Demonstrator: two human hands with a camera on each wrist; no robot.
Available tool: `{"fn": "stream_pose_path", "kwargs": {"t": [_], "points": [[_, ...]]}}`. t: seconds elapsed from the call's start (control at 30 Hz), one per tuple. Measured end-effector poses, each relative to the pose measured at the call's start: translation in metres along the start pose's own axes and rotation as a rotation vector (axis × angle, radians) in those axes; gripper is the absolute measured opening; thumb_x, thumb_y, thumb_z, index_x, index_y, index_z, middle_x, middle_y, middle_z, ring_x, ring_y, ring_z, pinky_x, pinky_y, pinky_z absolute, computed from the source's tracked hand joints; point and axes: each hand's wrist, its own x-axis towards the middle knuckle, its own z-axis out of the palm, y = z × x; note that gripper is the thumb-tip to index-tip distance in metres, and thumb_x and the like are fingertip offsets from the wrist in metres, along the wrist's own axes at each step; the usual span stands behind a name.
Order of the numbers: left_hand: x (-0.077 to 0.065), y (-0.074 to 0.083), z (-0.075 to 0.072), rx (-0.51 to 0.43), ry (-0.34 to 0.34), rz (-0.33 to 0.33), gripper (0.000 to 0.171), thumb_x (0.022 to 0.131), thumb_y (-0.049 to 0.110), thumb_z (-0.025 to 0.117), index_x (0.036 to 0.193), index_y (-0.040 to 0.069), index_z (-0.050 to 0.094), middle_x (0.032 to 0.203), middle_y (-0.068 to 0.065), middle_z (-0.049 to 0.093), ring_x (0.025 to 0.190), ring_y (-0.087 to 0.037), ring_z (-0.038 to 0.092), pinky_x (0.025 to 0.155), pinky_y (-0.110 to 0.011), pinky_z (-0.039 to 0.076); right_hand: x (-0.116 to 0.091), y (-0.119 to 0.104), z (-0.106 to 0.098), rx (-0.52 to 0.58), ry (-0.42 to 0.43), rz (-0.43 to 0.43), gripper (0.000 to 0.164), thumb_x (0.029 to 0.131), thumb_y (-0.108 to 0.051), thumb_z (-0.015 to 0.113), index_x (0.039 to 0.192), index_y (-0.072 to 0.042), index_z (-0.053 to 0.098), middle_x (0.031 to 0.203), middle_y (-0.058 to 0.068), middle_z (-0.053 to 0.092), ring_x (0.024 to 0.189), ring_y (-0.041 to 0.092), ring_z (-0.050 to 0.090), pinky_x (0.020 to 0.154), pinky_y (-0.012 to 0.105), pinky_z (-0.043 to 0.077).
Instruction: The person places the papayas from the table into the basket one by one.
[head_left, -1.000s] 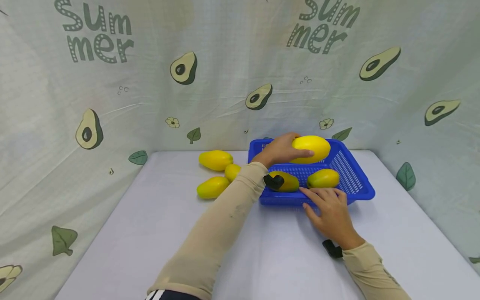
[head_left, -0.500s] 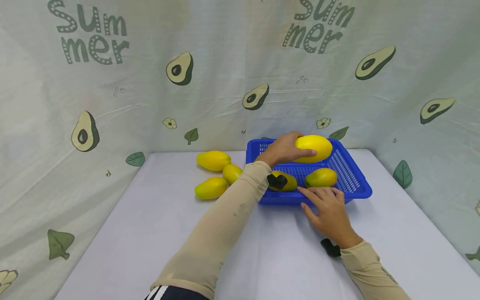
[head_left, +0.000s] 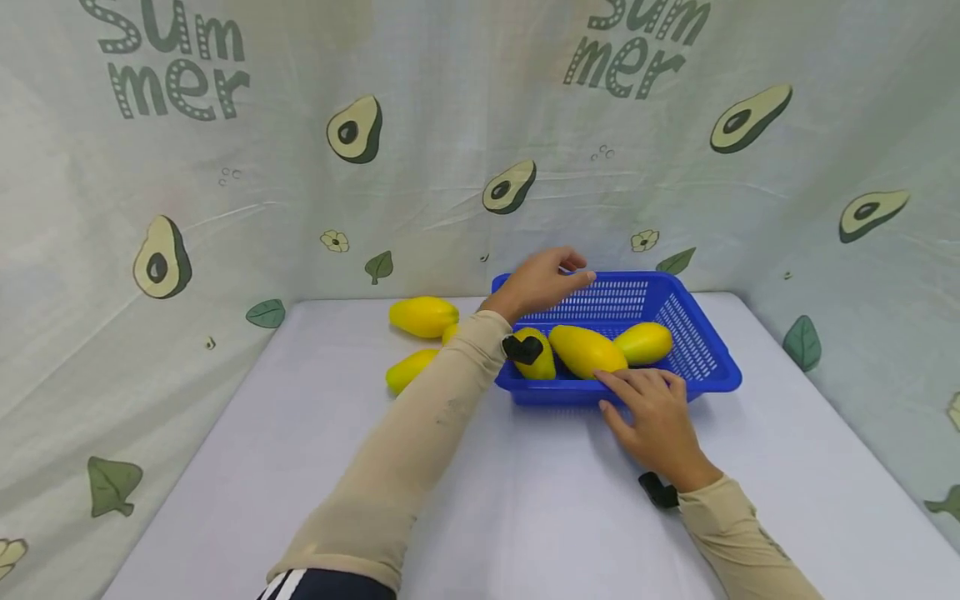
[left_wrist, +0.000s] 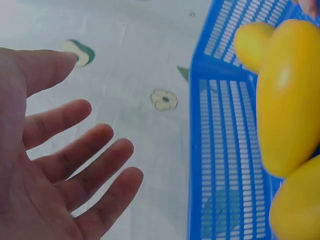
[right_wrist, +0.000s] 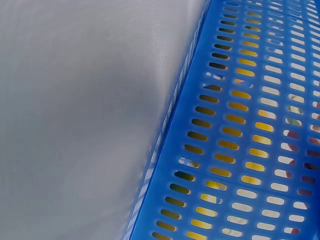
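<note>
My left hand (head_left: 543, 279) hovers over the back left of a blue plastic basket (head_left: 697, 367), fingers spread and the palm holding nothing. In the left wrist view this hand (left_wrist: 65, 160) is beside the basket wall (left_wrist: 220, 150). The fingers of my right hand (head_left: 660, 421) bend over the basket's front rim, its thumb in front of the wall. Inside the basket lie a large yellow papaya (head_left: 588, 352), a smaller papaya (head_left: 643, 343) to its right and a greenish-yellow one (head_left: 543, 362) at left, partly behind my wrist camera. The right wrist view shows the slotted wall (right_wrist: 235, 125) close up.
On the white table (head_left: 300, 467), left of the basket, lie a yellow papaya (head_left: 423, 317) at the back and a greener papaya (head_left: 411, 369) in front. Another papaya (head_left: 449, 333) is mostly hidden by my left sleeve. A printed curtain (head_left: 435, 192) hangs directly behind the basket.
My left hand has let go of the large papaya, which now lies in the basket, and has drawn back left. The left papaya has turned more upright in view. My right hand stays put.
</note>
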Motion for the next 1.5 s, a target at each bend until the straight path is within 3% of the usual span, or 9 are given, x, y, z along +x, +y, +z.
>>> {"fn": "stream_pose_path", "kwargs": {"t": [0.23, 0.53, 0.83, 1.03, 1.3, 1.5], "points": [[-0.013, -0.024, -0.015, -0.009, 0.041, 0.037, 0.034, 0.101, 0.039, 0.058, 0.125, 0.014, 0.063, 0.122, 0.001, 0.064, 0.112, -0.014, 0.06, 0.094, -0.029, 0.051, -0.001, 0.0, 0.0, -0.002, -0.013, 0.014, 0.045, 0.087, -0.027, 0.068, 0.13, -0.015, 0.067, 0.109, 0.009, 0.067, 0.103, 0.033, 0.056, 0.095, 0.06, 0.03], [-0.033, -0.049, -0.035, 0.02, 0.043, 0.021, 0.032, 0.101, 0.039, 0.058, 0.122, 0.017, 0.066, 0.117, 0.003, 0.065, 0.107, -0.015, 0.059, 0.094, -0.033, 0.05, 0.001, 0.001, 0.002, 0.009, 0.009, 0.0, 0.045, 0.086, -0.025, 0.069, 0.13, -0.015, 0.068, 0.109, 0.009, 0.068, 0.104, 0.033, 0.057, 0.092, 0.057, 0.03], [-0.072, -0.078, -0.052, 0.014, 0.11, -0.058, 0.036, 0.1, 0.042, 0.059, 0.125, 0.017, 0.066, 0.114, 0.004, 0.066, 0.107, -0.015, 0.058, 0.095, -0.035, 0.05, 0.005, -0.001, 0.002, 0.005, 0.017, -0.005, 0.045, 0.087, -0.025, 0.068, 0.131, -0.016, 0.068, 0.109, 0.01, 0.068, 0.102, 0.034, 0.057, 0.091, 0.057, 0.03], [-0.095, -0.096, -0.054, 0.063, 0.146, -0.076, 0.04, 0.099, 0.044, 0.059, 0.126, 0.016, 0.066, 0.114, 0.004, 0.066, 0.107, -0.015, 0.058, 0.094, -0.036, 0.05, 0.006, 0.001, 0.002, 0.002, 0.03, -0.006, 0.044, 0.088, -0.027, 0.065, 0.131, -0.016, 0.068, 0.11, 0.01, 0.067, 0.103, 0.034, 0.056, 0.092, 0.057, 0.03], [-0.123, -0.122, -0.049, -0.023, 0.211, -0.129, 0.039, 0.1, 0.043, 0.059, 0.128, 0.016, 0.064, 0.117, 0.003, 0.067, 0.107, -0.017, 0.06, 0.096, -0.039, 0.05, 0.006, 0.0, 0.003, 0.009, 0.025, 0.0, 0.044, 0.087, -0.025, 0.068, 0.13, -0.016, 0.068, 0.11, 0.009, 0.067, 0.102, 0.034, 0.056, 0.092, 0.058, 0.03], [-0.136, -0.142, -0.035, 0.085, 0.238, -0.162, 0.042, 0.099, 0.044, 0.06, 0.127, 0.013, 0.066, 0.122, 0.0, 0.067, 0.116, -0.025, 0.06, 0.101, -0.044, 0.047, 0.001, 0.0, 0.004, 0.011, 0.012, 0.011, 0.045, 0.085, -0.023, 0.07, 0.129, -0.016, 0.068, 0.11, 0.009, 0.068, 0.103, 0.034, 0.056, 0.092, 0.058, 0.03]]}}
